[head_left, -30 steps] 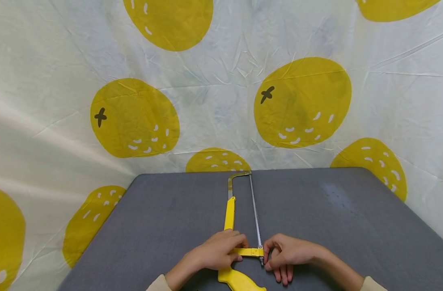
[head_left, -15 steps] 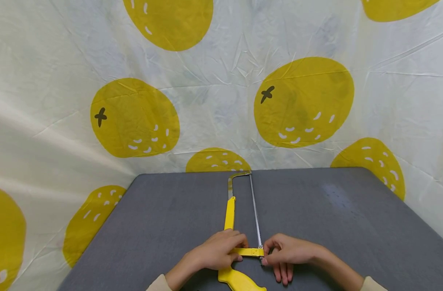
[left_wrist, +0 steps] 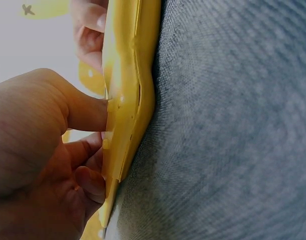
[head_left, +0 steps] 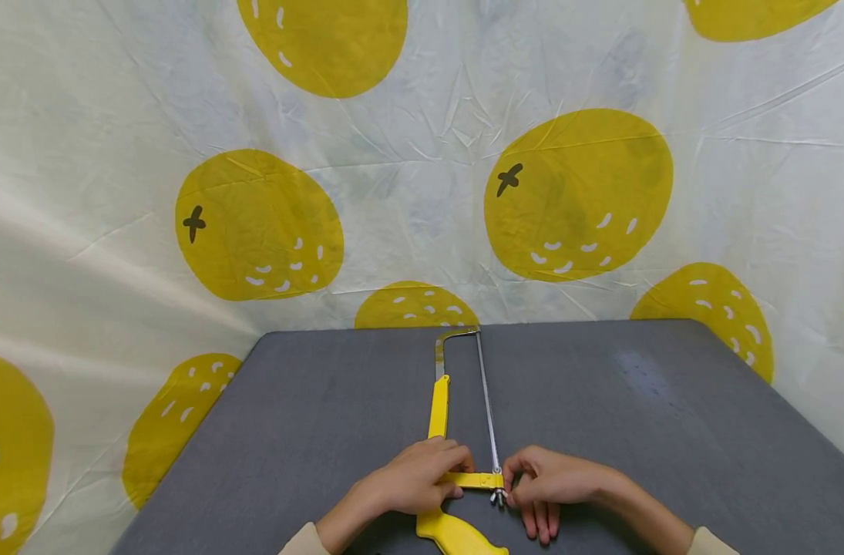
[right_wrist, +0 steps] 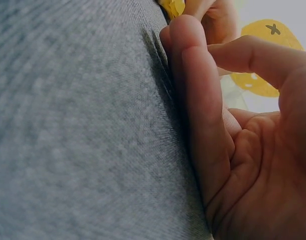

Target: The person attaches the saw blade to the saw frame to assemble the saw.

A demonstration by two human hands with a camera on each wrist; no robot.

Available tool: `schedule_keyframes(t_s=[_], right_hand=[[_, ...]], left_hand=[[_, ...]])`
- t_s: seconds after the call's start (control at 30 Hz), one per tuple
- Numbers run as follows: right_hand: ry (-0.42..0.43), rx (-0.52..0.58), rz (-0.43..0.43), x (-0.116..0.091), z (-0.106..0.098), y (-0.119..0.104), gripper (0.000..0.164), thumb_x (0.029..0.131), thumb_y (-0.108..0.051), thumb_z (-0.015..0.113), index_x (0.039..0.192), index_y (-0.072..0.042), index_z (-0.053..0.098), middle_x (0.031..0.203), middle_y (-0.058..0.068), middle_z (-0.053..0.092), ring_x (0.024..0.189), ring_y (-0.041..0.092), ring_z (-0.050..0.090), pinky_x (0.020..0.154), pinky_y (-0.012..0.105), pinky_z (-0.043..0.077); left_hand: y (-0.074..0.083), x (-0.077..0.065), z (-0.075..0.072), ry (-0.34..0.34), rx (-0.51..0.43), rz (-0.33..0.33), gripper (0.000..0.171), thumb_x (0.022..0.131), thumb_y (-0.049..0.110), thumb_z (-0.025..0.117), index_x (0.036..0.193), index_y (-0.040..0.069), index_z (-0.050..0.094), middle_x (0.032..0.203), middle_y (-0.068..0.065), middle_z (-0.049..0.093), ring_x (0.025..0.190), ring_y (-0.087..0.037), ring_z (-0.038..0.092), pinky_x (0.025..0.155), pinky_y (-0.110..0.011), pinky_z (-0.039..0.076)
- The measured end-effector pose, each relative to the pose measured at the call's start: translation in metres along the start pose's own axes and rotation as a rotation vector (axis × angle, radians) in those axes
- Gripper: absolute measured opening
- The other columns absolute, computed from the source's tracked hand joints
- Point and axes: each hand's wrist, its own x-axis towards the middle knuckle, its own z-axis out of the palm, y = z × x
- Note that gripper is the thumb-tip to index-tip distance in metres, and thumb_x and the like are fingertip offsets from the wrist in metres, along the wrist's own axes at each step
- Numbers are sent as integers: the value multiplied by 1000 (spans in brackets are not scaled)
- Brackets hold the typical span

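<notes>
A hacksaw (head_left: 438,408) with a yellow handle and frame lies on the grey surface, its thin blade (head_left: 486,401) on the right side. My left hand (head_left: 418,474) grips the yellow frame by the near crosspiece, thumb on the near side and fingers on the far side. In the left wrist view the yellow handle (left_wrist: 130,70) runs past the thumb. At the blade's near end sits a small metal wing nut (head_left: 498,497). My right hand (head_left: 549,482) has its curled index finger and thumb at the wing nut's right side, while its other fingers rest on the surface.
The grey padded tabletop (head_left: 623,416) extends around the saw to both sides. Behind it hangs a pale curtain (head_left: 408,216) printed with yellow fruit. The saw's far end lies near the table's back edge.
My right thumb has shifted slightly right, and the wing nut, partly covered before, now shows with its wings spread. My left hand and the hacksaw have kept their place.
</notes>
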Motion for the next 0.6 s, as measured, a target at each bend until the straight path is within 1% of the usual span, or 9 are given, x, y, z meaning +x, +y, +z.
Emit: schedule_keyframes(t_s=[0.03,0.1,0.27,0.5,0.6], right_hand=[[-4,-2,-3,0,0,1,10,97,-8,57,105,-2,59,81,54,56,54,5,69,48,21,52],[-11,1,-5,0,-1,1,10,97,-8,57,106,-2,59,84,58,51,54,4,69,49,20,52],[-12,1,-11,-1,-3,1,9,97,-7,59,105,-3,59,83,58,51,54,5,69,48,20,52],[-10,17,3,0,-5,-1,10,97,-8,61,105,-3,59,84,59,49,54,5,69,48,21,52],[-10,21,8,-1,-7,-2,10,98,-9,62,105,-3,59,84,58,51,54,5,69,48,21,53]], left_hand=[[0,0,0,0,0,0,19,95,24,74,111,29,64,95,17,57,82,1,46,74,-16,40],[0,0,0,2,2,1,19,95,24,74,111,29,64,95,17,57,82,1,47,74,-16,40],[1,2,-2,1,-4,-2,19,96,23,74,111,29,64,95,17,57,83,1,46,74,-16,40],[2,4,-5,-9,-17,-8,18,96,24,73,111,29,64,95,16,57,82,0,46,73,-16,40],[2,4,-5,-11,-19,-8,18,96,24,73,111,28,64,95,16,57,82,1,47,74,-16,40]])
